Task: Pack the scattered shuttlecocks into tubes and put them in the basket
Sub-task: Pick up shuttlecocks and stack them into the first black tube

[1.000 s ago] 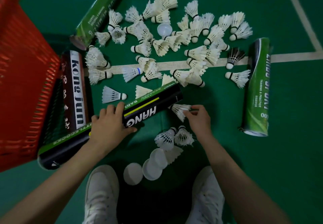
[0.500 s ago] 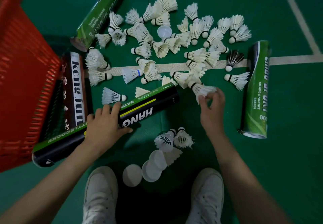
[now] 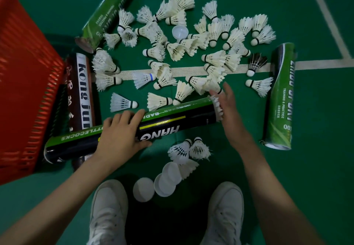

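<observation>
While your left hand point(image 3: 122, 135) curls its fingers over the middle of the long black cardboard tube with the green stripe point(image 3: 172, 122) and holds it flat on the green court floor point(image 3: 316, 149), your right hand point(image 3: 229, 114) presses with fairly straight fingers on a white feather shuttlecock point(image 3: 217, 108). That shuttlecock sits in the tube's open right end, with only its skirt showing at the mouth.

The main risk here is crushing. If your palm pushes off the tube's axis, the skirt will likely catch on the rim and the feathers will bend or snap.

Your push also runs along the tube toward the red plastic mesh basket point(image 3: 28, 91), which is just beside the far end. If your left-hand grip slackens, the tube could slide or roll. You cannot tell from here whether that far end is capped; if it is open, the packed shuttlecocks may be driven out.

The scattered white shuttlecocks point(image 3: 191, 43) begin right next to your fingertips, so a wide hand could scatter them further. Most of the pile is not yet packed.
</observation>
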